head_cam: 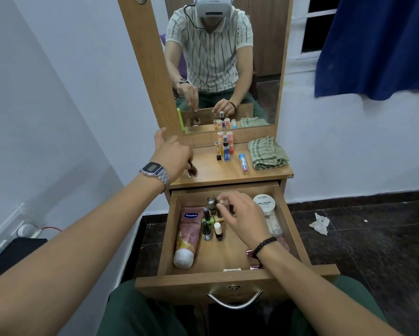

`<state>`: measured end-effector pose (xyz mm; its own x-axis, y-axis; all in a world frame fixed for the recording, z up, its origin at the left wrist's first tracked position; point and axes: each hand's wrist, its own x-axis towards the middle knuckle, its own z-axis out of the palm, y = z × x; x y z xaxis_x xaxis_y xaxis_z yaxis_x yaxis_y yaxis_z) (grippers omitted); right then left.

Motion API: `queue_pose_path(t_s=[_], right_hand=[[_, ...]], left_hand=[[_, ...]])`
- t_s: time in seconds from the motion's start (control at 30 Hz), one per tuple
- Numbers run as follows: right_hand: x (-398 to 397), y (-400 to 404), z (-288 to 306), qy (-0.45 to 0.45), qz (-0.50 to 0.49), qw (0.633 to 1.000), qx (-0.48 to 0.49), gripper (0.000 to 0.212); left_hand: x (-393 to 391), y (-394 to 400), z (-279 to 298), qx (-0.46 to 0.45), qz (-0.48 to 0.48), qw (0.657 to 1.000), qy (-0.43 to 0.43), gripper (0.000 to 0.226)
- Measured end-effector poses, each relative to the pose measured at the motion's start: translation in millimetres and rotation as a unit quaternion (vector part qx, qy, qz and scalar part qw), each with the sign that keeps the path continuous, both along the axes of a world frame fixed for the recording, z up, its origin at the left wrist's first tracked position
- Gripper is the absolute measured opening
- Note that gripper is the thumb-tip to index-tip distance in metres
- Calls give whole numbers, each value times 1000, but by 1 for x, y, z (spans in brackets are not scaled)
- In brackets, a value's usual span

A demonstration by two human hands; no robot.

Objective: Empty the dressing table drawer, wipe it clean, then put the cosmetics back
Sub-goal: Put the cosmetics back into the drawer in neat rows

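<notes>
2 hands empty the drawer (166, 238): the left hand (173, 157) pinches a bottle (193, 171) behind it for setting down, the right hand (240, 214) grips another bottle (220, 209) inside.

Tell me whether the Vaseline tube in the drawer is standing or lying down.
Lying down. The Vaseline tube rests flat along the drawer's left wall, white cap toward the person.

The right hand (237, 214) hides the bottle it reaches; pink tube's (188, 235) small print blurs.

Bare forearms, silver digital watch (155, 172) circling left wrist, black beaded bracelet (264, 246) circling right wrist, dark green trousers (140, 311) covering legs
</notes>
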<state>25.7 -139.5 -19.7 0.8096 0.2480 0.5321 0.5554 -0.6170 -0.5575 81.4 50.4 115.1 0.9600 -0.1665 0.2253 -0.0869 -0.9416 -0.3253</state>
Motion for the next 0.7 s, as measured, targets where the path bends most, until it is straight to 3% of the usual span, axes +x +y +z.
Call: queue_pose_path(t_s=[0.2, 0.27, 0.37, 0.47, 0.6, 0.7], right_hand=[[6, -9, 2, 52, -10, 994, 99, 40], [4, -9, 2, 35, 19, 995, 94, 36], [4, -6, -1, -7, 49, 997, 65, 12], [6, -6, -3, -2, 57, 995, 87, 10], [6, -17, -1, 50, 80, 990, 101, 11], [7, -25, -8, 134, 54, 989, 24, 18]], left_hand=[[-43, -36, -8, -29, -100, 994, 17, 20], [-53, -44, -15, -42, -123, 991, 29, 21], [-61, -52, -25, -61, -133, 988, 45, 23], [-66, -53, -33, -85, -131, 987, 46, 24], [-72, -40, -49, -216, -115, 970, 3, 25], [-74, -21, -76, -303, -54, 951, -12, 23]])
